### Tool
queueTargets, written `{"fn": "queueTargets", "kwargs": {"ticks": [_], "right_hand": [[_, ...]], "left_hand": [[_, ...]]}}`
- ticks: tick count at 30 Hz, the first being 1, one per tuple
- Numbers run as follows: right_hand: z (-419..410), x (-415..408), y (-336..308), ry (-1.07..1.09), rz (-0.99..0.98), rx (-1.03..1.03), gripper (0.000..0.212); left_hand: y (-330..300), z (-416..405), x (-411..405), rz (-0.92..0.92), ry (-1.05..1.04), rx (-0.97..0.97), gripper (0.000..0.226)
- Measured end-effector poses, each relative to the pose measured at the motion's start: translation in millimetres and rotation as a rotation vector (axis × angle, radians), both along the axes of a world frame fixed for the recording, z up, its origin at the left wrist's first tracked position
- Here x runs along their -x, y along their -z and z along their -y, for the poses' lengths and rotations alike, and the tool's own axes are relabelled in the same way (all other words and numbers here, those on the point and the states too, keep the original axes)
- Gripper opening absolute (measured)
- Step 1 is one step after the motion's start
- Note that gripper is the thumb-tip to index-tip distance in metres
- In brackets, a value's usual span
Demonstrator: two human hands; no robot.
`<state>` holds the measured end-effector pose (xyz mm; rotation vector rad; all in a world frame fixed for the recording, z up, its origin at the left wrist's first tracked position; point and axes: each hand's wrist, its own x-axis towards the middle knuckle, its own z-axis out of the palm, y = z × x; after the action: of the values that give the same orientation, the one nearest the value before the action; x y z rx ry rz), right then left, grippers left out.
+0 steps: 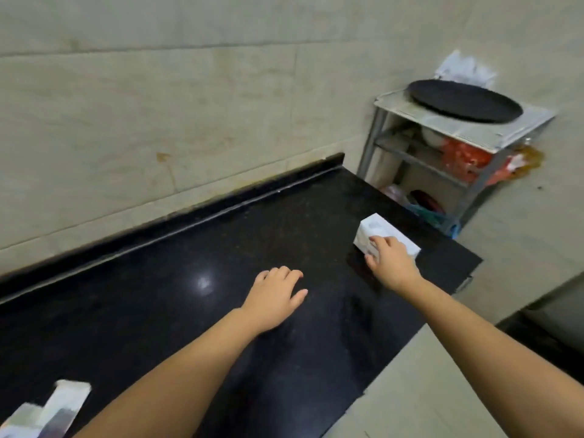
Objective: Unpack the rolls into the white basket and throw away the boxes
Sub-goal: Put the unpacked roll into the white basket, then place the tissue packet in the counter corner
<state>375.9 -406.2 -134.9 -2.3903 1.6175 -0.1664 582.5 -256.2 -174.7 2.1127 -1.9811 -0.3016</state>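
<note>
A small white box (373,230) lies near the right end of the black countertop (189,279). My right hand (390,260) rests on top of it, fingers curled over its near edge. Over the middle of the counter my left hand (273,295) hovers palm down, fingers slightly apart, holding nothing. At the bottom left corner a pale opened box or flap (60,406) pokes into view, blurred. No white basket is in view.
A metal rack (442,147) stands past the counter's right end, with a black round pan (464,101) on top and red bags on its shelves. A tiled wall runs behind. The counter's right edge drops to a tiled floor (426,390).
</note>
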Motion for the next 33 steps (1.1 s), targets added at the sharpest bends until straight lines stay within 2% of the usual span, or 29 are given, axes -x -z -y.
{"fn": "queueTargets", "kwargs": {"ticks": [3, 6, 8, 11, 16, 20, 24, 28, 33], "right_hand": [[43.8, 25.9, 9.3, 0.028, -0.073, 0.115, 0.055], [72.2, 36.5, 30.3, 0.069, -0.095, 0.049, 0.06], [81.8, 39.5, 43.6, 0.089, -0.086, 0.0, 0.065], [86.9, 37.5, 56.9, 0.081, -0.103, 0.087, 0.069], [86.4, 27.4, 60.6, 0.076, -0.084, 0.107, 0.068], [72.0, -0.4, 40.9, 0.012, 0.036, 0.061, 0.068], [33.2, -69.1, 8.1, -0.158, 0.154, 0.063, 0.07], [-38.4, -163.1, -23.4, -0.371, 0.272, 0.004, 0.072], [-175.7, -278.2, -45.5, -0.643, 0.428, -0.219, 0.074]], "left_hand": [[37.5, 19.8, 40.4, -0.019, -0.039, -0.11, 0.045], [74.6, 14.1, 64.8, 0.053, -0.086, -0.149, 0.045], [88.6, 7.8, 72.6, 0.087, -0.122, -0.072, 0.04], [102.2, 3.7, 76.3, 0.126, -0.16, 0.086, 0.036], [104.4, 4.2, 75.2, 0.105, -0.143, 0.054, 0.039], [90.3, 6.7, 70.6, -0.008, -0.108, -0.027, 0.04], [54.1, -6.5, 39.6, -0.258, -0.176, -0.065, 0.045], [16.0, -79.7, -26.0, -0.327, -0.405, 0.113, 0.041], [-12.4, -254.5, -118.7, -0.304, -0.777, 0.344, 0.036]]}}
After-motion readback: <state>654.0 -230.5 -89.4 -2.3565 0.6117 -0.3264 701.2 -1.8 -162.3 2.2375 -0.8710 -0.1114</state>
